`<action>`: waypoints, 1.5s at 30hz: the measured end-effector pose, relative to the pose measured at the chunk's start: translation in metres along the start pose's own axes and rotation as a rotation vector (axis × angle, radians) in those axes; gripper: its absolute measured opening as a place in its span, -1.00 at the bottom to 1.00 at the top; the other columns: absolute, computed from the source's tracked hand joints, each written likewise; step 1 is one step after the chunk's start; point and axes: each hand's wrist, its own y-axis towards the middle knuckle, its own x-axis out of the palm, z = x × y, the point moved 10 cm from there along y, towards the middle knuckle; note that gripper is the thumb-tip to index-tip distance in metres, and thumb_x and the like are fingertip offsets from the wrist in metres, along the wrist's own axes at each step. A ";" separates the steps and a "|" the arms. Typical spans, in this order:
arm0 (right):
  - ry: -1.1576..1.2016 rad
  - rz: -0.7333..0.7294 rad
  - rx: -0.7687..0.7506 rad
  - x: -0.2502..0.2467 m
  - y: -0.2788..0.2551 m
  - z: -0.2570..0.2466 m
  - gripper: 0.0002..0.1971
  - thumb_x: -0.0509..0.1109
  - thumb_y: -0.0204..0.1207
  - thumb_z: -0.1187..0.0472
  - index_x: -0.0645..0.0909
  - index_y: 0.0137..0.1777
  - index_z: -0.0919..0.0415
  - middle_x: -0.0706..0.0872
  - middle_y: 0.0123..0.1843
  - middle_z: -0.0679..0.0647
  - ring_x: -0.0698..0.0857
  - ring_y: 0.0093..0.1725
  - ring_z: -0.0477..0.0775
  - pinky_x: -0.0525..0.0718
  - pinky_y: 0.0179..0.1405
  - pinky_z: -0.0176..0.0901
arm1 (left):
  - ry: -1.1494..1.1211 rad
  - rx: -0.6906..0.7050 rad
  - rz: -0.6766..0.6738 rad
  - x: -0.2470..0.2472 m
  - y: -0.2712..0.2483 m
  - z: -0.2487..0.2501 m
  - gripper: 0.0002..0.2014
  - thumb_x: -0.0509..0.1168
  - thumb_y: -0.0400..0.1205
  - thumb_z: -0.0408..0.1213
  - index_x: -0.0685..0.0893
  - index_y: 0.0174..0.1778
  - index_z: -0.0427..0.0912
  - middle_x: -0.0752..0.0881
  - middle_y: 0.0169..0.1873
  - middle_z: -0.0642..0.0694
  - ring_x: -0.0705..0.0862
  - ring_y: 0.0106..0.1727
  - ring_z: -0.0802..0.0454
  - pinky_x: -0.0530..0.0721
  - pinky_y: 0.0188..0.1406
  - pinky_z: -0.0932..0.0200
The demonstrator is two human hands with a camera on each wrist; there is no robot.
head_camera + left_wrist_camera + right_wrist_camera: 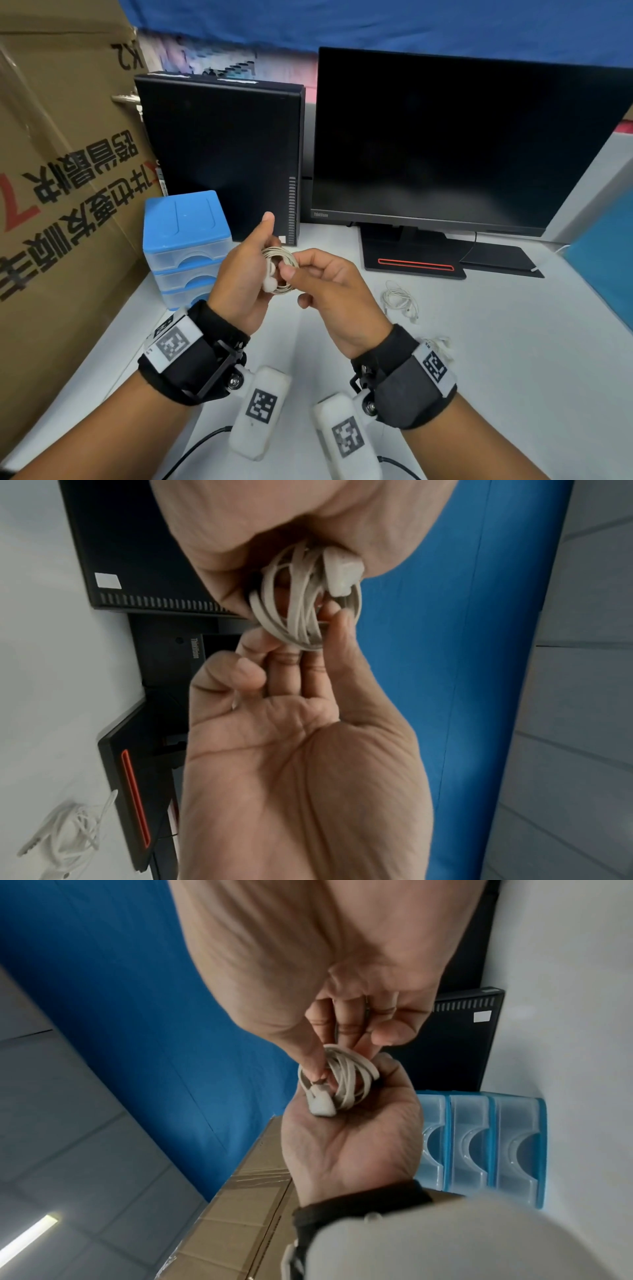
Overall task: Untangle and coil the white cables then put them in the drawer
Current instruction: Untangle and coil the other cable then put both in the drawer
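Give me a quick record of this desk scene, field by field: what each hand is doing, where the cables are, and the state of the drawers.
left hand: holds the coiled white cable in its palm
right hand: pinches the coil's loops
coil: several loops, plug end lying on it
loose cable: tangled on the table, to the right of the hands
third cable: partly hidden behind the right wrist
drawer unit: blue, three drawers, all shut
behind: monitor, black computer case, cardboard box
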 end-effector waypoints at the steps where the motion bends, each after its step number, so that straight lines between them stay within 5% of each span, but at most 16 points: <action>1: 0.004 0.004 0.002 -0.001 -0.001 0.000 -0.93 0.44 0.57 0.30 0.74 -0.01 0.17 0.81 -0.16 0.05 0.61 -0.17 0.00 0.44 -0.31 -0.25 | 0.011 0.010 -0.010 0.001 -0.001 0.000 -0.55 0.25 0.65 0.15 0.47 -0.42 -0.10 0.44 -0.56 0.02 0.47 -0.50 0.14 0.51 -0.39 0.18; 5: 0.000 0.065 -0.009 -0.011 -0.002 -0.001 -0.84 0.46 0.57 0.35 0.67 0.08 0.13 0.83 -0.20 0.14 0.64 -0.28 -0.05 0.45 -0.34 -0.23 | 0.076 0.012 -0.022 0.004 -0.003 -0.004 -0.56 0.24 0.63 0.19 0.54 -0.31 -0.13 0.56 -0.57 -0.01 0.59 -0.49 0.11 0.61 -0.46 0.22; 9: -0.283 0.134 -0.183 -0.019 -0.007 -0.015 -0.81 0.49 0.54 0.33 0.63 0.05 0.08 0.79 -0.33 0.10 0.69 -0.37 0.02 0.51 -0.38 -0.22 | 0.015 -0.069 -0.047 0.004 0.000 -0.013 -0.56 0.27 0.60 0.21 0.55 -0.33 -0.12 0.54 -0.56 -0.05 0.61 -0.47 0.05 0.66 -0.21 0.09; 14: -0.718 0.137 -0.393 -0.008 -0.021 -0.025 -0.68 0.49 0.51 0.19 0.62 0.22 -0.14 0.71 -0.10 -0.13 0.63 -0.21 -0.09 0.50 -0.33 -0.33 | 0.030 -0.077 -0.019 -0.004 0.005 -0.023 -0.56 0.30 0.60 0.21 0.60 -0.22 -0.16 0.64 -0.34 -0.17 0.72 -0.20 -0.09 0.70 -0.14 0.02; 16: -0.913 0.131 -0.516 0.002 -0.028 -0.034 -0.56 0.49 0.49 0.17 0.60 0.37 -0.12 0.63 0.03 -0.18 0.59 -0.12 -0.14 0.54 -0.27 -0.34 | 0.109 0.000 -0.013 -0.003 0.004 -0.020 -0.54 0.26 0.62 0.22 0.63 -0.19 -0.17 0.68 -0.35 -0.19 0.71 -0.24 -0.11 0.66 -0.27 0.04; 19: -1.039 0.068 -0.586 0.011 -0.030 -0.039 -0.55 0.52 0.47 0.13 0.65 0.38 -0.07 0.61 0.01 -0.12 0.58 -0.21 -0.11 0.67 -0.28 -0.10 | 0.245 0.129 -0.018 0.002 -0.002 -0.012 -0.49 0.13 0.68 0.23 0.51 -0.39 -0.12 0.54 -0.58 -0.08 0.53 -0.49 0.04 0.47 -0.57 0.18; 22: -0.910 0.051 -0.560 -0.002 -0.028 -0.037 -0.66 0.52 0.50 0.14 0.73 0.29 0.02 0.63 -0.09 -0.09 0.62 -0.30 -0.02 0.69 -0.26 -0.03 | 0.319 0.162 -0.038 0.007 -0.005 -0.012 -0.44 0.01 0.71 0.23 0.55 -0.37 -0.14 0.54 -0.60 -0.05 0.50 -0.53 0.09 0.44 -0.57 0.24; 26: -0.778 0.103 -0.503 -0.014 -0.025 -0.039 -0.91 0.51 0.52 0.22 0.76 0.00 0.14 0.70 -0.13 -0.06 0.64 -0.25 -0.14 0.60 -0.20 -0.35 | 0.337 0.148 -0.124 0.019 -0.007 -0.014 -0.42 -0.02 0.69 0.25 0.59 -0.23 -0.20 0.53 -0.56 -0.11 0.45 -0.58 0.12 0.42 -0.62 0.29; 28: -0.663 0.118 -0.380 -0.022 -0.019 -0.031 -0.97 0.46 0.58 0.20 0.67 -0.07 0.14 0.73 -0.14 -0.04 0.68 -0.30 -0.05 0.58 -0.30 -0.35 | 0.318 0.176 -0.216 0.028 -0.010 -0.013 -0.41 0.04 0.64 0.27 0.57 -0.19 -0.26 0.47 -0.59 -0.07 0.41 -0.62 0.14 0.41 -0.62 0.30; 33: -0.398 0.110 -0.058 -0.035 -0.010 -0.008 -0.85 0.34 0.69 0.13 0.51 -0.01 0.22 0.74 -0.09 0.18 0.71 -0.40 0.01 0.55 -0.64 -0.20 | 0.197 0.126 -0.408 0.036 -0.008 -0.017 -0.63 0.43 0.52 -0.05 0.63 -0.02 -0.31 0.54 -0.57 -0.10 0.56 -0.54 -0.06 0.41 -0.42 0.10; 39: -0.290 0.098 0.064 -0.050 -0.010 -0.005 -0.86 0.34 0.68 0.26 0.45 0.06 0.31 0.77 -0.23 0.21 0.77 -0.39 0.08 0.55 -0.65 -0.23 | 0.146 0.036 -0.509 0.039 -0.006 -0.028 -0.65 0.32 0.56 -0.32 0.69 0.28 -0.22 0.65 -0.33 -0.18 0.65 -0.30 0.02 0.65 -0.22 0.18; 45: -0.353 0.081 -0.009 -0.044 -0.013 -0.006 -0.81 0.46 0.58 0.30 0.52 0.09 0.11 0.73 0.03 0.30 0.77 -0.34 0.07 0.56 -0.66 -0.21 | 0.239 0.079 -0.475 0.038 -0.005 -0.023 -0.70 0.20 0.71 -0.43 0.73 0.26 -0.10 0.74 -0.22 -0.14 0.67 -0.19 -0.02 0.60 -0.07 0.04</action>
